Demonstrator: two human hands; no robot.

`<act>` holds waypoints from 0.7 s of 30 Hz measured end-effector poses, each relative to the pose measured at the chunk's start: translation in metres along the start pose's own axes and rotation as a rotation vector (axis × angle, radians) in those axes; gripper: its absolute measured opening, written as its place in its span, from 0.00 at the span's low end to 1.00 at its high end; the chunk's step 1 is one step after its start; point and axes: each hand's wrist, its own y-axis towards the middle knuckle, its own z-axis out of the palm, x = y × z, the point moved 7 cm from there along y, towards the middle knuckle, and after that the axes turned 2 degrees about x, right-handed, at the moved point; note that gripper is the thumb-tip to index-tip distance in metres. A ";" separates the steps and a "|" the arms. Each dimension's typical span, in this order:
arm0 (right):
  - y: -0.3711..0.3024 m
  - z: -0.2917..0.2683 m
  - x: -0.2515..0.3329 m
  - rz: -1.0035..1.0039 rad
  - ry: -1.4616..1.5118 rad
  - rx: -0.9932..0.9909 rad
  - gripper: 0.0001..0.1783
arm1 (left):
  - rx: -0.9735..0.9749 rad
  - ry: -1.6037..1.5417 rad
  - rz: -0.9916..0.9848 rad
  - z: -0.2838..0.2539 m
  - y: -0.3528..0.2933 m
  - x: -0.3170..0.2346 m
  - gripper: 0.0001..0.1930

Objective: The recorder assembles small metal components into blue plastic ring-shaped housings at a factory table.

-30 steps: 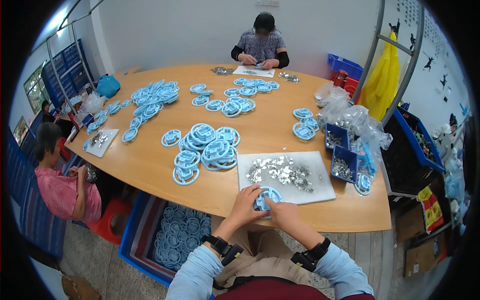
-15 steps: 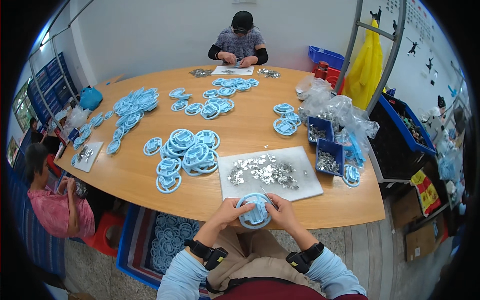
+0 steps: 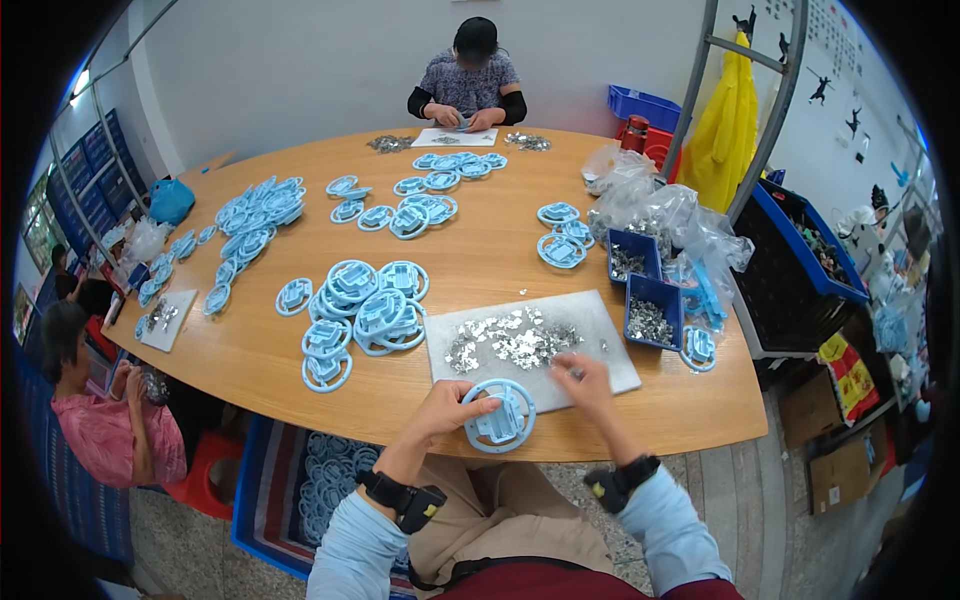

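Note:
My left hand (image 3: 445, 408) grips a light-blue round plastic part (image 3: 502, 416) by its left rim at the table's near edge, the thumb on its face. The part has an outer ring and a raised middle. My right hand (image 3: 588, 385) is apart from it, fingers bent together over the near right of a white board (image 3: 610, 352). What those fingers hold is too small and blurred to make out. Small shiny metal pieces (image 3: 525, 345) lie scattered on the board, just beyond my right fingertips.
Piled blue plastic parts (image 3: 350, 282) lie left of the board. Two dark-blue bins (image 3: 652, 312) of metal pieces stand right, beside clear plastic bags (image 3: 675, 215). A co-worker (image 3: 468, 85) sits across the table, another person (image 3: 105, 420) at left. A blue crate (image 3: 262, 480) of parts stands below.
My right hand has left the plastic part and moved up and right over the board. The thin metal tool seen in it before is no longer distinct. My left hand still holds the part.

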 end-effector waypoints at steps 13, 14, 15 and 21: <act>0.066 0.004 -0.021 -0.220 -0.718 0.369 0.07 | -0.522 0.847 0.676 -0.014 -0.003 -0.038 0.17; 0.066 0.003 -0.022 -0.278 -0.720 0.351 0.07 | -0.494 0.821 0.642 -0.014 -0.003 -0.035 0.15; 0.065 0.003 -0.020 -0.336 -0.722 0.331 0.07 | -0.466 0.796 0.607 -0.012 -0.002 -0.032 0.14; 0.049 0.000 -0.002 0.136 0.155 0.137 0.06 | -0.502 0.697 0.685 0.009 -0.001 -0.039 0.09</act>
